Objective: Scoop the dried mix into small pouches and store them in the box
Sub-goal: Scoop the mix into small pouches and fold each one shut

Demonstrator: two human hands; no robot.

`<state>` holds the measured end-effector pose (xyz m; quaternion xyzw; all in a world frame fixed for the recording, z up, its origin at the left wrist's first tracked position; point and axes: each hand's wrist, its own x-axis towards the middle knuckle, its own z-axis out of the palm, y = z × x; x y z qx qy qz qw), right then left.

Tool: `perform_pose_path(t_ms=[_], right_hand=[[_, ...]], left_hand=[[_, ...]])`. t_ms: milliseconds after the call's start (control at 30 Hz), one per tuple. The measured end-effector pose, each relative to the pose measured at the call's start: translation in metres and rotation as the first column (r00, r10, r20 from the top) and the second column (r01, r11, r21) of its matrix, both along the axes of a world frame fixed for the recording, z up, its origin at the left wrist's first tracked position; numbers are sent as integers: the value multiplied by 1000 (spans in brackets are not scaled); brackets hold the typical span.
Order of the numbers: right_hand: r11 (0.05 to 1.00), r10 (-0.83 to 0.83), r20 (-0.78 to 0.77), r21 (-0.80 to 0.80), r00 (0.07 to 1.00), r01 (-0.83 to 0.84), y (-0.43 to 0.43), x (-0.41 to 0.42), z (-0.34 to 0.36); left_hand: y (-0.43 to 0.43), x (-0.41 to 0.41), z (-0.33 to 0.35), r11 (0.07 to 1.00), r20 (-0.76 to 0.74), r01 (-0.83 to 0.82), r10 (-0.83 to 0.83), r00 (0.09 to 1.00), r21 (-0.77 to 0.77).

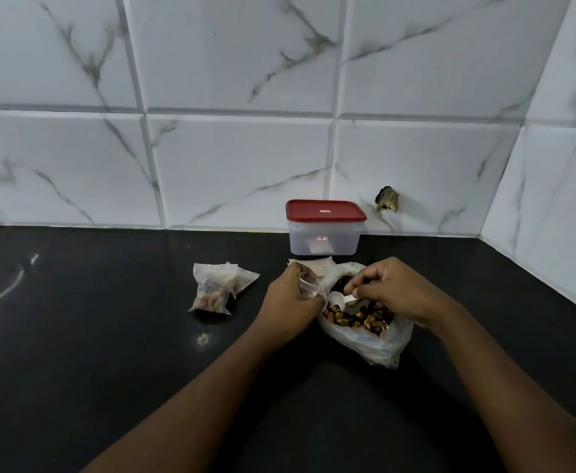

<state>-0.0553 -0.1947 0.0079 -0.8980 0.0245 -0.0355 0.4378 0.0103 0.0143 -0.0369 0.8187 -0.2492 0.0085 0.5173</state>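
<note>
Black countertop point(109, 353) below a marble-tiled wall carries one box point(324, 240) with its red lid point(326, 210) fitted. In front of the box lies one open plastic bag point(375, 346) of brown and dark dried mix point(358, 319). The right hand point(392, 291) pinches one white spoon point(336, 297) over the mix. The left hand point(290, 302) grips one clear pouch point(308, 286). Front-left of the box lie what look like two filled pouches point(215, 288), touching.

A single head-worn view looks forward and down, close over the black counter point(109, 336) toward the tiled wall point(245, 80).
</note>
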Motion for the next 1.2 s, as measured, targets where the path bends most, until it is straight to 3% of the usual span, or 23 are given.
perform_pose_path(t_ms=[167, 367, 800, 1100, 1200], right_hand=[[982, -33, -80, 185, 996, 48, -1, -5, 5], [995, -31, -84, 90, 996, 39, -3, 0, 2], [938, -80, -141, 324, 987, 122, -8, 5, -3], [984, -56, -149, 160, 987, 80, -5, 1, 2], [968, -18, -148, 245, 989, 54, -4, 0, 4]], left_hand=[[0, 0, 0, 1000, 6, 0, 0, 1000, 3], [0, 1, 2, 1000, -7, -1, 1, 1000, -12], [0, 1, 0, 999, 8, -14, 14, 1000, -39], [0, 2, 1, 999, 3, -4, 4, 1000, -39], [0, 2, 1, 999, -5, -2, 2, 1000, -40]])
